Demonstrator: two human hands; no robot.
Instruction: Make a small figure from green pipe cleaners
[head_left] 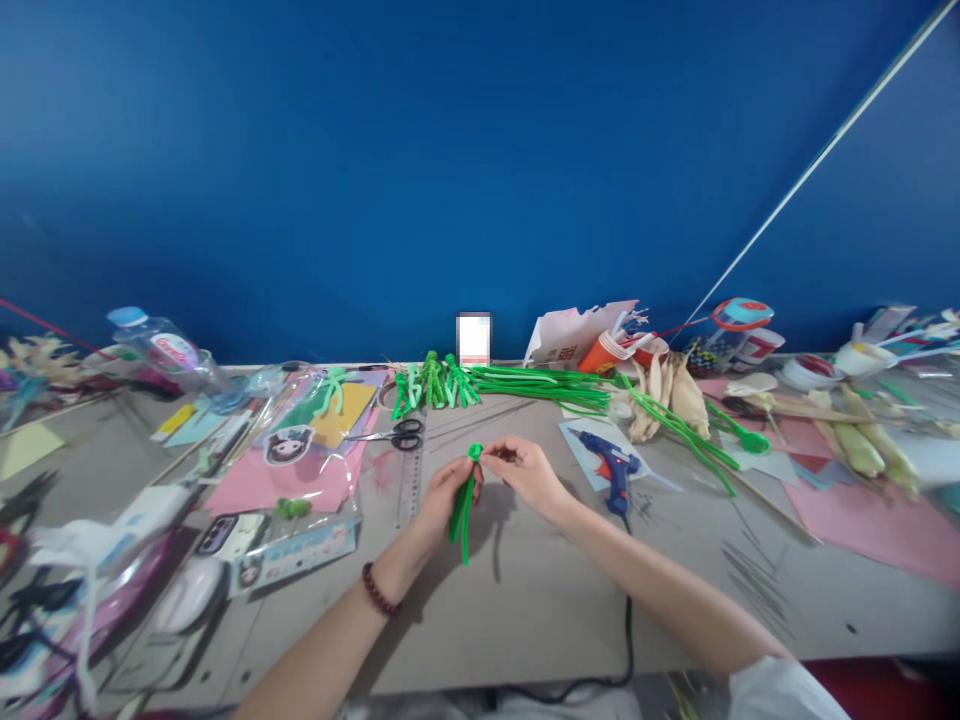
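Note:
My left hand (448, 492) is closed around a small bundle of green pipe cleaners (463, 522), held upright over the middle of the table. Their top bends into a small loop or knot, and the loose ends hang below my fingers. At that loop, my right hand (526, 472) pinches with thumb and forefinger; the strand end between them is too small to make out fully. Behind my hands stand several twisted green pipe-cleaner pieces (431, 382). A long bunch of straight green pipe cleaners (540, 385) lies beside them.
Right of my hands, a blue glue gun (616, 470) rests on paper, its cord running off the front edge. Scissors (405, 434) and a clear ruler (409, 485) lie left. A plastic bag (300, 450), a computer mouse (191, 592), a bottle (169, 345) and paper cups (604, 352) crowd the sides.

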